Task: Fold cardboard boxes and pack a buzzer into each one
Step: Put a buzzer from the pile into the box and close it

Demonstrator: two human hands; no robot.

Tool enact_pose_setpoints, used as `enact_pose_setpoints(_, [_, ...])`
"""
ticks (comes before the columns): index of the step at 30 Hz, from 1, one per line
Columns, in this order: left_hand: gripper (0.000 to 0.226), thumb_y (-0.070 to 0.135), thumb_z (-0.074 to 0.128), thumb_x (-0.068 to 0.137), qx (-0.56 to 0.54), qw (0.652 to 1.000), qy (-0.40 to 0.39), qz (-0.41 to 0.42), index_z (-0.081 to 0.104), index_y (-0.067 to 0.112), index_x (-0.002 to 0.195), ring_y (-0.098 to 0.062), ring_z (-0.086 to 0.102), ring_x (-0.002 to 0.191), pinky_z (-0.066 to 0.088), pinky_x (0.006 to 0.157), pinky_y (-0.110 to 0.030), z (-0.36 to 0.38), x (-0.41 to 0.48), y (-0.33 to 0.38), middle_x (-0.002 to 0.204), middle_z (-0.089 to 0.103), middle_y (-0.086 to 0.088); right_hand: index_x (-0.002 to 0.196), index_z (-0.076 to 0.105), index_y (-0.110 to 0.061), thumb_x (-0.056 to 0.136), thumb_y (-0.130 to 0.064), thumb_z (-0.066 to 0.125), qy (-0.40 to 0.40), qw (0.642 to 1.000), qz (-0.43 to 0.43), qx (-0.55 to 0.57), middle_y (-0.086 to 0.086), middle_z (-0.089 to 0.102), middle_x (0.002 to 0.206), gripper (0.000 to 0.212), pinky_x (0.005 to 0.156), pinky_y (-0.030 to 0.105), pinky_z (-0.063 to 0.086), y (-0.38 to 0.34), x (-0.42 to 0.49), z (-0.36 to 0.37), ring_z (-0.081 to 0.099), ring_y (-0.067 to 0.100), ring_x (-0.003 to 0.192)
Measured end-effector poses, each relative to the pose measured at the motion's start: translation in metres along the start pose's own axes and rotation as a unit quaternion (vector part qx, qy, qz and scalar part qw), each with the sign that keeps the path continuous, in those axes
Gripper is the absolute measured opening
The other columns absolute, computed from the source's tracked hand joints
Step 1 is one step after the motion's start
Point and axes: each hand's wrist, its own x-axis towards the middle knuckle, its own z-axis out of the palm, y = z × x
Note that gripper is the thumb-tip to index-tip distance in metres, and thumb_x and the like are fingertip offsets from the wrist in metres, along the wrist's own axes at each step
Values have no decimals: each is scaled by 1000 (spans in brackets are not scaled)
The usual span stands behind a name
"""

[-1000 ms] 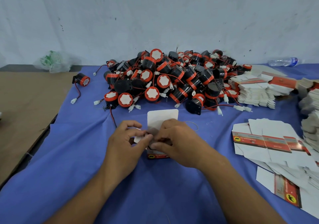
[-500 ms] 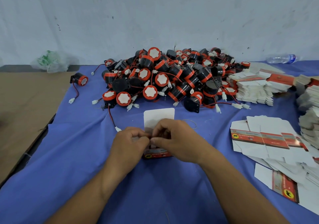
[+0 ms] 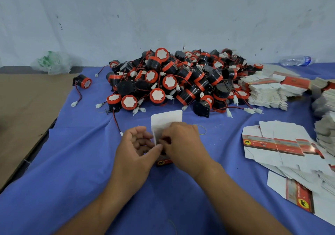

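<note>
Cardboard box, just one on the go, sat on the blue cloth right in front of the person, near the front edge of the buzzer pile. It had a red printed side with a little animal logo facing the camera and a plain white flap with rounded corners sticking up at the back. The right hand was curled over the top, fingertips pinching it at the base of that flap. The left hand had its thumb tip against the box and its fingers loosely curled beside the flap; couldn't tell if it really had a grip. Whatever was inside the box was hidden by the hands. The pile held dozens of buzzers, way too many to count: stubby black cylinders with orange-red rings, white faces, thin red and black wires and white plastic plugs, all tangled. One lone buzzer lay off to the left of it. On the right were several stacks of flat box blanks, white card with red bands, plus a loose spread of blanks nearer the camera. There was one clear water bottle lying on its side by the wall, one crumpled see-through plastic bag with something green in it, and a brown cardboard sheet to the left of the cloth.
</note>
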Motion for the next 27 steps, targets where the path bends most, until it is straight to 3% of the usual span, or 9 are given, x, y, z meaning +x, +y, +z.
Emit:
enact_pose_setpoints(3, [18,18,71,82,128,980,-52,143,70,17,100,-9,65,88,51,77,-17,0,-6,2,96,68,7,95,71,-22,92,-28,55,-82,995,-17,-56,-5,45,99,17,84,35,26,4,-2,-6,40,19,96])
enact_pose_setpoints(7, [24,27,64,87,243,945,-48,215,76,12,101,-9,63,97,51,85,-25,0,-2,-1,105,66,6,97,67,-17,99,-24,45,-180,983,-26,-37,1,45,112,23,94,38,31,13,-4,-20,39,25,103])
enact_pose_setpoints(10, [37,38,52,88,281,933,-68,215,76,14,104,-14,60,96,50,81,-25,-2,2,-5,105,61,5,95,72,-11,100,-12,50,-178,976,-46,119,0,62,111,22,91,36,43,32,-5,-35,54,19,102])
enact_pose_setpoints(13, [37,41,50,88,311,921,-67,227,77,17,97,-13,47,96,38,85,-18,1,5,-9,105,55,3,114,73,-20,101,-19,58,-58,962,50,261,-13,70,99,20,69,18,49,58,-4,-47,63,-1,81])
enact_pose_setpoints(16, [29,39,55,85,336,920,-45,199,75,19,88,-16,37,110,33,90,-29,8,7,-11,121,49,-4,119,63,-22,101,-29,57,-19,957,177,228,-9,64,100,20,63,18,47,83,-4,-43,62,6,77])
enact_pose_setpoints(18, [15,34,57,82,296,944,-75,128,68,25,85,-15,41,115,34,90,-26,9,9,-12,126,46,2,102,67,-11,102,-27,56,-63,920,229,312,0,66,81,19,58,25,48,87,-4,-38,60,14,65])
enact_pose_setpoints(21, [2,25,61,85,197,974,-104,48,60,25,87,-6,56,94,42,74,-14,11,10,-11,102,58,13,89,71,-5,102,-22,56,-70,834,207,507,7,67,72,27,55,22,49,83,-3,-37,59,14,60])
enact_pose_setpoints(25, [20,13,63,86,120,989,-82,7,52,28,95,-7,61,82,47,64,-15,12,10,-12,93,64,12,83,70,-20,89,-27,75,-109,918,130,359,-4,63,73,10,58,24,46,67,-4,-18,53,9,62])
enact_pose_setpoints(27, [41,6,61,89,50,994,-93,-9,41,33,113,-13,65,95,53,71,-23,10,11,-11,109,67,10,104,60,-23,84,-28,80,-91,929,159,321,-7,63,90,29,60,25,48,60,-2,-6,54,8,67])
